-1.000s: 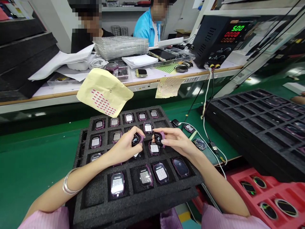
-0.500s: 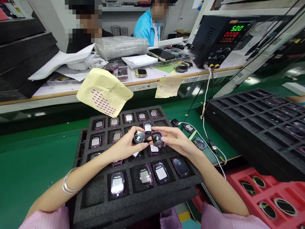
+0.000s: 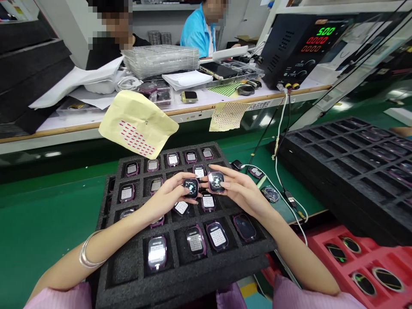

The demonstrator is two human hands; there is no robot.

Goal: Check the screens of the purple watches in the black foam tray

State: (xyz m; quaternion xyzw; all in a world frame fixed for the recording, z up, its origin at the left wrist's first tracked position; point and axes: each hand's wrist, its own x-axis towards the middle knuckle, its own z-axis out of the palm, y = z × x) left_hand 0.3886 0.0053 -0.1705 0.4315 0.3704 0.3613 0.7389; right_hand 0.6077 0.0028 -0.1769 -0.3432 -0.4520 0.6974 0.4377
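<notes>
My left hand holds a dark watch body by its edges, its thumb on the lit round dial. Beside it, my right hand grips a second watch body with a purple frame, also lit. Both are held close together over a black foam tray. In the tray's compartments lie several purple-framed watches, most with white lit screens, such as one at the front left. The watch at the front right has a dark screen.
A power supply stands on the shelf. Yellow sheets hang at its edge. Cables lie right of the tray. Another foam tray and a red tray are at the right. Two people sit behind the shelf.
The left watch has turned so its dial faces up more fully, with the thumb on it. The right watch has risen slightly and tilted, its screen now brighter.
</notes>
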